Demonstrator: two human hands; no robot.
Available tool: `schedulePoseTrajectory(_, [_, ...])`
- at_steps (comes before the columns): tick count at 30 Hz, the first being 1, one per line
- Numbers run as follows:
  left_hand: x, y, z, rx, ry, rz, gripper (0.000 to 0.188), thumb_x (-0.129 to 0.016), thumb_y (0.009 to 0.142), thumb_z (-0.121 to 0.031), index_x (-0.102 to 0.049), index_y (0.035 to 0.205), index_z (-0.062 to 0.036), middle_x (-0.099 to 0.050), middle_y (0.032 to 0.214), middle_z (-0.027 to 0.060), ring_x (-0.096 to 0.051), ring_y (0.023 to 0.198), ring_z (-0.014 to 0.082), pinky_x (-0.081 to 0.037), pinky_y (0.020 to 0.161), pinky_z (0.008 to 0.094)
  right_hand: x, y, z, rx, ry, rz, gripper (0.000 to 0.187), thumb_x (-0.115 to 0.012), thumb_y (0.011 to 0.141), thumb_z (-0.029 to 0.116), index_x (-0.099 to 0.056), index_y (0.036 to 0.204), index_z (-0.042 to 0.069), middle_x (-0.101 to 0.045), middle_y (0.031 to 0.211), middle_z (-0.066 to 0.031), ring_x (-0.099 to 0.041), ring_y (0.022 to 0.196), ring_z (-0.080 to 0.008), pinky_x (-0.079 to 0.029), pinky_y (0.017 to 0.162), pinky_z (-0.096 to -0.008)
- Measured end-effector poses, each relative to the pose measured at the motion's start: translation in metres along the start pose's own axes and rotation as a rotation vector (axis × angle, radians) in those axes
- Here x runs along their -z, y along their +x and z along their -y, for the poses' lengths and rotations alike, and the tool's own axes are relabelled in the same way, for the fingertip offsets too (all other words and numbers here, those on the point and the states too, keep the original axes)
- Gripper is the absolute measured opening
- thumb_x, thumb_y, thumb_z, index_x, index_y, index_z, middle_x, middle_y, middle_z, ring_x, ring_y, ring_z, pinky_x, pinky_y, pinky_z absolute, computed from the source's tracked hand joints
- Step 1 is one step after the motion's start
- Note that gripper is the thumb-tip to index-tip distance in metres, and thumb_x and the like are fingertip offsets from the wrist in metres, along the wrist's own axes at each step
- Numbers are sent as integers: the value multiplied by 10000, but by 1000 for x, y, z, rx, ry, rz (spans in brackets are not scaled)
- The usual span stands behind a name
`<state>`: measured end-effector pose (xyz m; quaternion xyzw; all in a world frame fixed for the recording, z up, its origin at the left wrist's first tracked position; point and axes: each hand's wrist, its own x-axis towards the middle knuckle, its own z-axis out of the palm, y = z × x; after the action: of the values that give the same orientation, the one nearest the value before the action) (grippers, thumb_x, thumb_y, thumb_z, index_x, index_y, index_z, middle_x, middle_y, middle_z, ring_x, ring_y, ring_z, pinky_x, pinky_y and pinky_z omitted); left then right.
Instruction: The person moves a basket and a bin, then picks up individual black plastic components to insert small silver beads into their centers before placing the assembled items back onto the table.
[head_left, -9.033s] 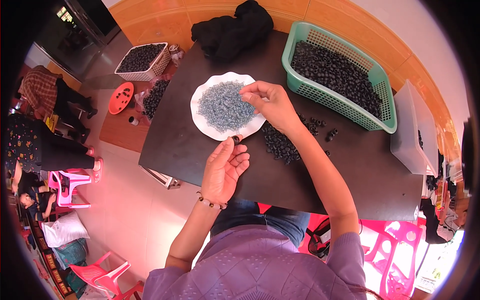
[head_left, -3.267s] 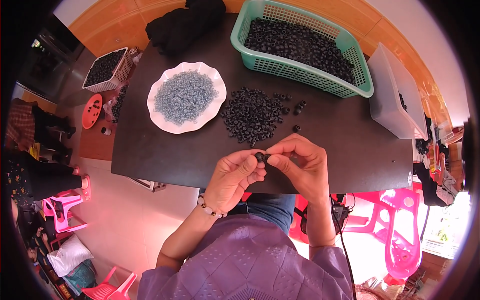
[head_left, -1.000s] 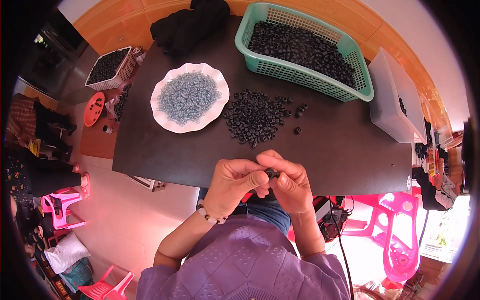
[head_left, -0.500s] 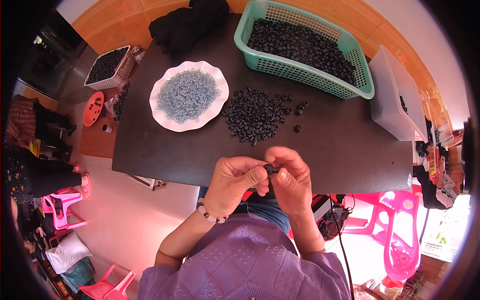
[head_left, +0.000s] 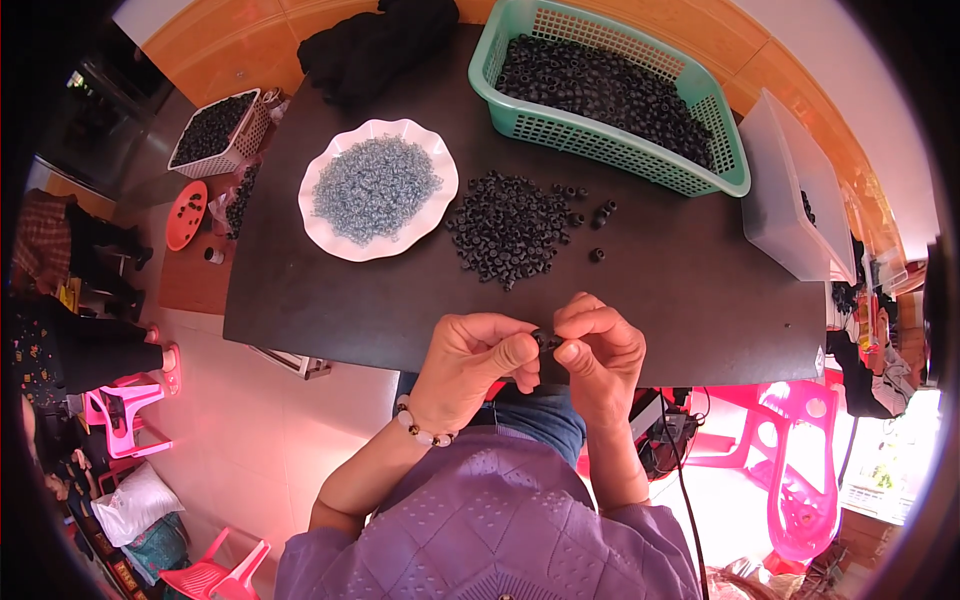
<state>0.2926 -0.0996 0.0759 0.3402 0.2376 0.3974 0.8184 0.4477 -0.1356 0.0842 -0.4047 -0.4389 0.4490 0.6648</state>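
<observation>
Just over the near edge of the table, my left hand (head_left: 475,362) pinches a small black round part (head_left: 544,340) between thumb and fingers. My right hand (head_left: 603,362) is closed in a pinch at the right end of that part. Most of the part is hidden by my fingertips. Beyond my hands lies a heap of small black ring-shaped pieces (head_left: 505,230), with a few loose ones to its right. Left of the heap, a white scalloped plate (head_left: 318,232) holds many small clear bluish pieces (head_left: 378,190).
A green basket (head_left: 600,150) full of black round parts stands at the back. Right of it is a clear plastic bin (head_left: 790,200); a black cloth (head_left: 375,50) lies back left. Another person (head_left: 75,340), pink stools (head_left: 125,415) and a white basket (head_left: 238,155) are at the left.
My right hand has shifted slightly right, its fingertips drawing away from my left fingers, so more of the black part shows. My left hand stays nearly still.
</observation>
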Motion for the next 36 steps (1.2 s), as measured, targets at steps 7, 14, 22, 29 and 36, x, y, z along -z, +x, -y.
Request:
schedulePoseTrajectory(7, [-2,1,-5,25,-6,-4,262,-687,871,-212,-677,930,44,-655,725,76,-616,615,127,-511,568,247,0,0,-2,-46,75,8,243,-777,766,194,-619,823,19,-549,778,-48,-471,754,-168,-387,702,-280])
schedulePoseTrajectory(14, [9,3,-12,121,50,162,246,-683,859,-214,-680,975,2,-661,753,104,-614,600,163,-505,535,274,5,7,7,-253,313,211,477,-778,766,264,-636,1089,-58,-545,946,-71,-516,873,-162,-413,795,-278])
schedulePoseTrajectory(22, [3,2,-17,100,143,79,242,-687,873,-221,-704,900,19,-652,691,61,-602,581,109,-473,523,220,12,1,3,-252,193,330,445,-742,801,267,-657,1136,-14,-582,1041,-151,-529,1019,-220,-435,857,-340])
schedulePoseTrajectory(29, [3,0,-7,57,122,29,247,-678,882,-218,-703,886,27,-660,712,61,-596,597,97,-483,544,224,6,-5,-18,-32,172,262,373,-700,844,233,-656,1121,-12,-599,1200,-215,-560,1016,-265,-500,801,-335])
schedulePoseTrajectory(36, [-2,-2,-1,-10,97,46,227,-649,904,-189,-693,928,32,-646,712,60,-583,629,88,-482,568,231,2,-13,-24,-39,387,226,391,-669,871,214,-618,1174,-27,-581,1191,-236,-623,775,-182,-539,638,-262])
